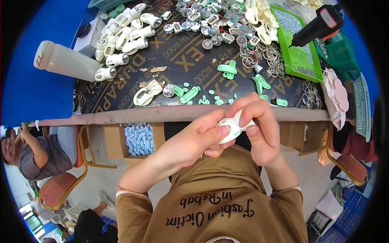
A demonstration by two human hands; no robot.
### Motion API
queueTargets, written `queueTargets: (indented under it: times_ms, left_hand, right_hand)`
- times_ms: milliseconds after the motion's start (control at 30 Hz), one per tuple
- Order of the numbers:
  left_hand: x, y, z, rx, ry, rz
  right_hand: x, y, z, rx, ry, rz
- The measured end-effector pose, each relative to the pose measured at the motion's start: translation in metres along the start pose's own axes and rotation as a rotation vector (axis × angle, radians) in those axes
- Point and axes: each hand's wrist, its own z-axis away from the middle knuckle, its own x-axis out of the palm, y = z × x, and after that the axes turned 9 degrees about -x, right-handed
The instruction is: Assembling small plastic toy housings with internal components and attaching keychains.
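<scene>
Both my hands are closed on a small white flashlight (231, 133) with a pale green button, held just in front of the table's near edge. My left hand (202, 135) wraps its wide body, thumb on top. My right hand (261, 127) pinches its narrower end. Part of the flashlight is hidden by my fingers. On the table beyond my hands lie small green buttons (205, 99) and green plastic strips (189, 95). An opened white flashlight shell (147, 93) lies farther left, with a clear lens piece (168, 90) beside it.
Finished-looking flashlights (133, 32) are heaped at the far left beside a white bottle (67, 60). Circuit parts and lenses (206, 30) pile up at the back. At right are metal rings (269, 58), a green screw tray (298, 60) and a black electric screwdriver (318, 25).
</scene>
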Motion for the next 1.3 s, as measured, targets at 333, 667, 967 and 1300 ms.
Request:
queueTargets:
  times_ms: [333,667,967,1300]
  left_hand:
    - [0.007,-0.014,0.002,0.804,0.527,-0.852]
    - [0.006,-0.027,-0.015,1.281,0.808,-1.110]
    - [0.016,-0.009,-0.003,0.900,0.706,-1.129]
    - [0.019,-0.010,-0.002,1.048,0.877,-1.384]
  right_hand:
    - [0.005,-0.005,0.008,0.188,0.123,-0.203]
    - [0.013,-0.009,0.013,0.021,0.128,0.062]
    - [0.005,-0.012,0.009,-0.012,0.149,0.173]
    - [-0.006,-0.026,-0.008,-0.333,-0.028,0.849]
